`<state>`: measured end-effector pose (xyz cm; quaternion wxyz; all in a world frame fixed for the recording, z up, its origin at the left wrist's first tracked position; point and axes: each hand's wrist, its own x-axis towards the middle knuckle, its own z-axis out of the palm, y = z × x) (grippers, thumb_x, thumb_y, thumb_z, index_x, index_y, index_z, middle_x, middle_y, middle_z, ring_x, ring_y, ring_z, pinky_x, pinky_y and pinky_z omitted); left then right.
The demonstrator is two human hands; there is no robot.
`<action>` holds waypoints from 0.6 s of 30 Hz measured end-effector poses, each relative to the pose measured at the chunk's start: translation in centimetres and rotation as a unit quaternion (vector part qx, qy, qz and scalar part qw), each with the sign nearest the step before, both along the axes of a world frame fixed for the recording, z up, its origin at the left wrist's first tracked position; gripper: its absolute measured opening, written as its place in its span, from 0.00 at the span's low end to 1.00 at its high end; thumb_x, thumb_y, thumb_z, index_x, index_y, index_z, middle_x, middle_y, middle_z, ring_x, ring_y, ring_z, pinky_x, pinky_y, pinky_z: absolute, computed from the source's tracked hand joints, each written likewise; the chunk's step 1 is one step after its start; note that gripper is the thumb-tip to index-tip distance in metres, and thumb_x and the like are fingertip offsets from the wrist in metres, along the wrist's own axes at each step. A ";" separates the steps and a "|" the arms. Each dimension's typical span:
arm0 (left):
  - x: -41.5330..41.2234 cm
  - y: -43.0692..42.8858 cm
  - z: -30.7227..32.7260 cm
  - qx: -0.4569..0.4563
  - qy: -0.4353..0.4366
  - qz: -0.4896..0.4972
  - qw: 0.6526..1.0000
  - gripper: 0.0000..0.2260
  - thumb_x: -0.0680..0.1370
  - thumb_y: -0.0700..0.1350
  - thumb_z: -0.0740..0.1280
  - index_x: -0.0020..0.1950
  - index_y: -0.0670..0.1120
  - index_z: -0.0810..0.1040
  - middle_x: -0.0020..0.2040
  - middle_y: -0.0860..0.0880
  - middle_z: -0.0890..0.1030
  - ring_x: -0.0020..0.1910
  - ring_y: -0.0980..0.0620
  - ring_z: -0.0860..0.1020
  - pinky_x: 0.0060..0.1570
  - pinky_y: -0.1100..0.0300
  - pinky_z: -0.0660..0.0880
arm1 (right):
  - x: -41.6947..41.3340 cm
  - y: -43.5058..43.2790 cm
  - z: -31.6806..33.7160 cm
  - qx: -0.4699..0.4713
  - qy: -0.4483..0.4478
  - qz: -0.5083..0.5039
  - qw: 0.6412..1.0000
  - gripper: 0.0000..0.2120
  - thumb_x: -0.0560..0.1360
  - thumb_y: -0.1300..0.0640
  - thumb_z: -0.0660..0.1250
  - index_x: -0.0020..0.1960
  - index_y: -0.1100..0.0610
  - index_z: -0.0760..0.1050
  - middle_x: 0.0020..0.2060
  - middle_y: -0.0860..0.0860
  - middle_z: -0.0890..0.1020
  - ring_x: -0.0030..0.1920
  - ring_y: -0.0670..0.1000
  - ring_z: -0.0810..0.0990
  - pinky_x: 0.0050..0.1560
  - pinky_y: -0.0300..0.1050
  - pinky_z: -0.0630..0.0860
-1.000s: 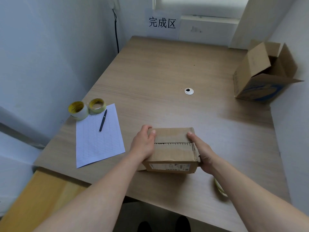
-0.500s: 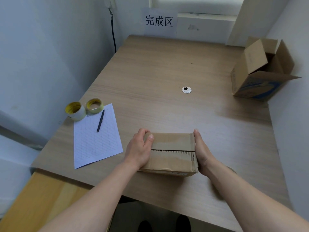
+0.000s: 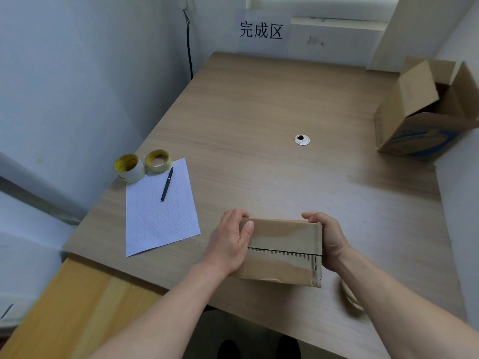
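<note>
Between left hand and right hand, closed cardboard box.

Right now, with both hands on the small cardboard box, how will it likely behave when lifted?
Probably stiff: the cardboard box shows straight edges between the left hand and right hand. Likely light, being small and gripped only at its ends. Its top seam gapes, so flaps might lift.

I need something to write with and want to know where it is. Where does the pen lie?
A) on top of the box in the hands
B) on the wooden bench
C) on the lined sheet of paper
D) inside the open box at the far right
C: the pen lies on the upper part of the lined sheet of paper.
</note>
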<state>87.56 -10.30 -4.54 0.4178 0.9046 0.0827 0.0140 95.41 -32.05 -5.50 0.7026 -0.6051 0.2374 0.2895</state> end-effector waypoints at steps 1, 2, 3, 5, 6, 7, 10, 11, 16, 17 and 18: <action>0.1 0.1 0.0 -0.004 -0.007 0.001 1.000 0.09 0.83 0.49 0.60 0.60 0.48 0.74 0.56 0.54 0.74 0.52 0.57 0.73 0.53 0.61 0.68 | 0.2 0.0 0.1 -0.020 0.008 0.029 0.999 0.19 0.61 0.50 0.66 0.50 0.56 0.73 0.42 0.54 0.71 0.44 0.57 0.70 0.42 0.47 0.67; 0.2 0.3 0.1 -0.010 -0.011 0.004 1.000 0.08 0.83 0.49 0.60 0.59 0.48 0.74 0.55 0.54 0.75 0.52 0.56 0.73 0.53 0.61 0.68 | 0.4 0.0 0.3 -0.039 0.013 0.054 0.998 0.20 0.59 0.49 0.67 0.48 0.54 0.73 0.41 0.54 0.70 0.45 0.56 0.69 0.43 0.48 0.66; 0.3 0.4 0.3 -0.015 -0.013 0.008 1.000 0.08 0.83 0.48 0.60 0.59 0.48 0.74 0.55 0.54 0.76 0.52 0.55 0.74 0.53 0.61 0.69 | 0.5 0.1 0.3 -0.047 0.016 0.067 0.997 0.20 0.58 0.48 0.68 0.47 0.56 0.74 0.41 0.54 0.70 0.45 0.56 0.68 0.43 0.49 0.65; 0.6 0.6 0.6 -0.018 -0.010 0.013 1.000 0.08 0.83 0.49 0.60 0.58 0.48 0.74 0.54 0.53 0.77 0.51 0.55 0.74 0.52 0.61 0.69 | 0.8 0.3 0.0 -0.048 0.000 0.055 0.997 0.26 0.60 0.50 0.67 0.53 0.65 0.75 0.43 0.54 0.73 0.46 0.57 0.70 0.45 0.50 0.65; 0.8 0.7 0.8 -0.015 -0.009 0.014 1.000 0.07 0.83 0.49 0.60 0.57 0.48 0.74 0.52 0.53 0.77 0.50 0.54 0.74 0.51 0.60 0.69 | 1.0 0.4 -0.2 -0.043 -0.005 0.041 0.998 0.28 0.60 0.51 0.66 0.58 0.63 0.76 0.46 0.55 0.76 0.47 0.58 0.73 0.47 0.51 0.66; 1.1 0.8 1.0 -0.012 -0.009 0.012 1.000 0.07 0.83 0.49 0.59 0.55 0.49 0.74 0.51 0.53 0.77 0.50 0.54 0.74 0.51 0.59 0.70 | 1.2 0.6 -0.5 -0.036 -0.010 0.031 0.999 0.29 0.60 0.52 0.65 0.61 0.58 0.76 0.51 0.55 0.79 0.50 0.60 0.76 0.50 0.53 0.68; 2.0 0.9 1.1 -0.005 0.000 0.007 1.000 0.06 0.83 0.49 0.58 0.51 0.50 0.72 0.48 0.53 0.75 0.48 0.52 0.73 0.49 0.57 0.70 | 1.4 0.9 -0.6 -0.027 -0.021 0.007 0.999 0.33 0.59 0.54 0.65 0.65 0.51 0.73 0.59 0.56 0.77 0.58 0.60 0.77 0.54 0.55 0.70; 2.3 0.9 1.0 -0.003 0.010 0.005 1.000 0.06 0.83 0.49 0.58 0.50 0.50 0.71 0.47 0.53 0.75 0.47 0.52 0.73 0.48 0.57 0.68 | 1.6 0.8 -0.8 -0.021 -0.021 -0.002 1.000 0.33 0.58 0.55 0.66 0.65 0.51 0.73 0.59 0.55 0.77 0.57 0.59 0.77 0.53 0.55 0.69; 3.0 0.5 -0.3 0.001 0.075 -0.003 0.997 0.08 0.84 0.51 0.56 0.48 0.51 0.69 0.45 0.53 0.74 0.46 0.50 0.72 0.45 0.58 0.65 | 2.3 0.2 -2.0 -0.015 -0.015 -0.028 0.999 0.22 0.67 0.64 0.66 0.59 0.48 0.73 0.58 0.54 0.78 0.53 0.58 0.77 0.49 0.53 0.72; 3.3 0.3 -0.4 0.005 0.084 -0.002 0.996 0.09 0.84 0.52 0.55 0.48 0.50 0.69 0.46 0.52 0.74 0.46 0.50 0.73 0.45 0.57 0.66 | 2.5 0.0 -2.3 -0.019 -0.013 -0.031 0.999 0.20 0.71 0.66 0.65 0.60 0.50 0.73 0.56 0.55 0.79 0.50 0.57 0.78 0.45 0.51 0.72; 3.8 0.2 -0.5 0.015 0.094 -0.001 0.995 0.10 0.84 0.53 0.55 0.48 0.50 0.69 0.46 0.51 0.75 0.47 0.49 0.73 0.46 0.56 0.67 | 2.8 0.0 -2.5 -0.030 -0.014 -0.037 0.999 0.19 0.73 0.67 0.64 0.60 0.51 0.73 0.53 0.55 0.80 0.45 0.56 0.78 0.41 0.49 0.71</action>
